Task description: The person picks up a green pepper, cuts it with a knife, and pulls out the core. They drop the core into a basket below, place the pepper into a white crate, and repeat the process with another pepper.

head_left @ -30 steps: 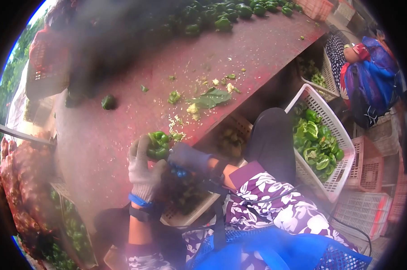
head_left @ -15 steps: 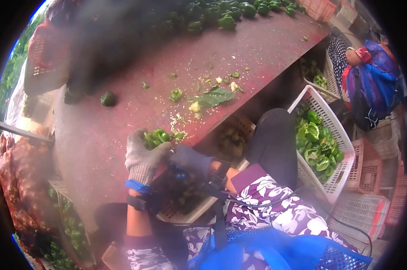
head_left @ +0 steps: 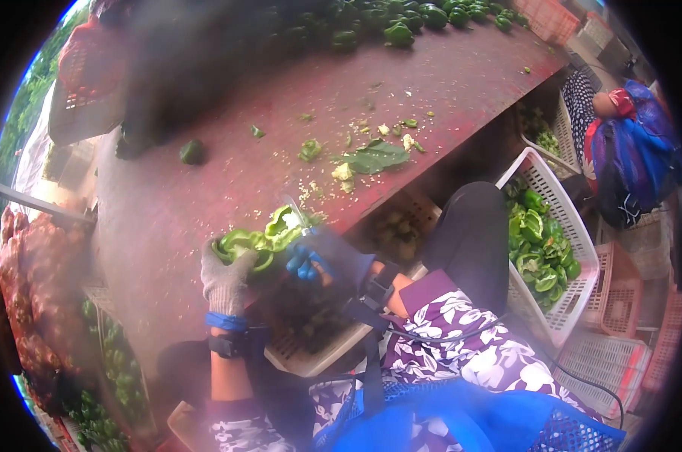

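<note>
My left hand [head_left: 226, 275], in a pale knit glove, grips a green bell pepper [head_left: 243, 241] over the near edge of the red table. The pepper is split open, its pale inside and seeds showing. Close by on the right is my right hand [head_left: 315, 260], in a dark glove with blue fingertips, closed on a small knife [head_left: 293, 210]. Only the knife's thin blade shows, beside the opened half; the handle is hidden in my fist. Seeds, pale cores [head_left: 342, 172] and a green leaf [head_left: 376, 157] lie on the table just beyond.
Whole green peppers [head_left: 399, 35] are heaped at the table's [head_left: 281, 135] far side. A white crate [head_left: 591, 260] of cut peppers stands right of my knee. Another crate [head_left: 322, 361] sits below the table edge. A person in blue [head_left: 631, 151] is at far right. Dark blur covers the upper left.
The pepper, mostly closed in my left hand before, now lies opened into halves. My right hand has shifted slightly right and the knife blade has come into view. The whole view has shifted slightly.
</note>
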Demonstrator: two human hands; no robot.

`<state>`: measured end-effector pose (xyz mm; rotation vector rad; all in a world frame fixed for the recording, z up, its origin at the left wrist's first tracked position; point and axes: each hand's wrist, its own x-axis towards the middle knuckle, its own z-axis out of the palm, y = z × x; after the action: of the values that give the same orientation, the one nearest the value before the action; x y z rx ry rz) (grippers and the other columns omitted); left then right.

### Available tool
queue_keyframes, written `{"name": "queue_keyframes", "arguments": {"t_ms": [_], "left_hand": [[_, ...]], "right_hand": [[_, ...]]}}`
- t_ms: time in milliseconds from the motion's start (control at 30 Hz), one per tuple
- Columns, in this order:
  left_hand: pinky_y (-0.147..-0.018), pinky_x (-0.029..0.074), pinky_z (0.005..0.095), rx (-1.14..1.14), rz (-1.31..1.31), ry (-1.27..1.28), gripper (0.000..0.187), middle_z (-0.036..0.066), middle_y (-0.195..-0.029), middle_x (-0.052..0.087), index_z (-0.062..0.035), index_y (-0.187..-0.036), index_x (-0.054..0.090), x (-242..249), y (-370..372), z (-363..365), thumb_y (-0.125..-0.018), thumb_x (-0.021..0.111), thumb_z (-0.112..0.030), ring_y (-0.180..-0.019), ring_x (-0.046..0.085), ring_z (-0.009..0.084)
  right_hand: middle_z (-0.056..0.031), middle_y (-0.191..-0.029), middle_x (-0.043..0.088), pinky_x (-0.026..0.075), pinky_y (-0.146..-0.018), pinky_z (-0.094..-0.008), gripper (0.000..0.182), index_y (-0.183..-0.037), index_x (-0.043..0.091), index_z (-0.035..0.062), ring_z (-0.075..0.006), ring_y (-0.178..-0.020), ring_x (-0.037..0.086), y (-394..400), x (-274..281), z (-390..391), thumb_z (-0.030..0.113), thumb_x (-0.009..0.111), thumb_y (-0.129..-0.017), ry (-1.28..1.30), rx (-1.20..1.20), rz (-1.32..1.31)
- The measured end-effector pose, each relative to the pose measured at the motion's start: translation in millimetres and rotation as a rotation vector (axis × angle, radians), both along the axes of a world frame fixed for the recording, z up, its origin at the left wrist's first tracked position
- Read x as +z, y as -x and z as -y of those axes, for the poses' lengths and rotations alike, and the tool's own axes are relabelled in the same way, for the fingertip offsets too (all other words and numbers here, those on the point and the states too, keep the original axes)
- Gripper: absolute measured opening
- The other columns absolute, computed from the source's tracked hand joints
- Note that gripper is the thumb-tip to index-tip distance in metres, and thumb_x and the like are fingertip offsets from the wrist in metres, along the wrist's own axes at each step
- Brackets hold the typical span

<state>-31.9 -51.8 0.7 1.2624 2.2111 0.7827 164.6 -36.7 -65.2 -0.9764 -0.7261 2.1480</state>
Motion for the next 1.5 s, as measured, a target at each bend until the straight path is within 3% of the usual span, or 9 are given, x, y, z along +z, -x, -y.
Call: {"name": "queue_keyframes", "arguments": {"t_ms": [167,333,533,733,867,1067,1233,1367,1500], "left_hand": [[-0.090,0.053,0.0401,0.032,-0.159,-0.096,0.071,0.016,-0.111,0.070,-0.0085,-0.127,0.058,-6,5,9,-0.064,0.085,-0.028,-0.103,0.068,0.0311],[-0.089,0.052,0.0444,-0.081,-0.292,0.177,0.070,0.019,-0.121,0.064,-0.0060,-0.126,0.056,12,11,5,-0.066,0.082,-0.033,-0.104,0.066,0.0389],[-0.085,0.053,0.0484,-0.057,-0.486,0.090,0.064,0.021,-0.113,0.065,-0.0067,-0.123,0.056,-12,17,6,-0.069,0.079,-0.033,-0.102,0.066,0.0417],[-0.082,0.054,0.0480,-0.103,-0.510,0.077,0.064,0.021,-0.107,0.067,-0.0068,-0.121,0.058,-8,19,8,-0.067,0.080,-0.034,-0.096,0.067,0.0405],[-0.079,0.055,0.0466,-0.135,-0.550,-0.010,0.059,0.020,-0.096,0.070,-0.0047,-0.115,0.063,-13,21,6,-0.066,0.080,-0.033,-0.089,0.069,0.0384],[-0.075,0.053,0.0494,-0.195,-0.425,-0.175,0.039,0.021,-0.089,0.071,-0.0078,-0.109,0.065,4,5,18,-0.076,0.072,-0.028,-0.085,0.069,0.0412],[-0.072,0.055,0.0409,-0.179,-0.170,-0.151,0.048,0.019,-0.087,0.072,-0.0045,-0.112,0.067,21,-10,21,-0.070,0.079,-0.026,-0.081,0.072,0.0337],[-0.067,0.060,0.0326,-0.133,0.115,-0.057,0.054,0.013,-0.090,0.072,-0.0010,-0.114,0.064,40,-23,23,-0.068,0.085,-0.021,-0.078,0.072,0.0175],[-0.068,0.061,0.0311,-0.110,0.410,-0.063,0.054,0.014,-0.098,0.071,-0.0008,-0.116,0.063,37,-17,27,-0.069,0.085,-0.018,-0.083,0.070,0.0154]], "right_hand": [[-0.0138,-0.075,0.067,0.049,-0.042,-0.0306,0.021,-0.093,0.063,-0.0027,-0.0167,-0.048,0.060,15,9,4,0.018,0.064,-0.090,-0.022,-0.047,0.168],[-0.0082,-0.075,0.067,0.049,-0.045,-0.0296,0.027,-0.095,0.065,0.0004,-0.0141,-0.049,0.059,23,24,14,0.027,0.068,-0.092,-0.133,-0.039,0.323],[-0.0045,-0.083,0.068,0.049,-0.046,-0.0279,0.031,-0.113,0.066,0.0090,-0.0107,-0.061,0.061,32,24,15,0.031,0.071,-0.092,-0.184,-0.032,0.239],[-0.0027,-0.091,0.068,0.048,-0.047,-0.0266,0.053,-0.137,0.056,0.0131,-0.0104,-0.064,0.062,49,14,20,0.031,0.074,-0.090,-0.204,-0.039,0.133],[-0.0027,-0.093,0.069,0.049,-0.049,-0.0264,0.059,-0.140,0.054,0.0134,-0.0096,-0.067,0.061,49,14,19,0.031,0.077,-0.088,-0.219,-0.017,0.191],[-0.0039,-0.101,0.070,0.054,-0.064,-0.0277,0.061,-0.138,0.055,0.0111,-0.0105,-0.079,0.063,52,-2,14,0.027,0.080,-0.085,-0.301,-0.136,0.055],[-0.0064,-0.107,0.070,0.055,-0.073,-0.0277,0.056,-0.133,0.057,0.0035,-0.0121,-0.087,0.067,38,27,13,0.015,0.080,-0.084,-0.085,-0.047,-0.259],[-0.0060,-0.101,0.071,0.053,-0.063,-0.0249,0.049,-0.129,0.059,0.0045,-0.0108,-0.077,0.066,26,40,10,0.011,0.077,-0.084,-0.039,-0.055,-0.343],[-0.0029,-0.092,0.070,0.050,-0.055,-0.0227,0.042,-0.124,0.062,0.0065,-0.0083,-0.069,0.063,25,24,7,0.009,0.076,-0.084,-0.003,-0.058,-0.316]]}}
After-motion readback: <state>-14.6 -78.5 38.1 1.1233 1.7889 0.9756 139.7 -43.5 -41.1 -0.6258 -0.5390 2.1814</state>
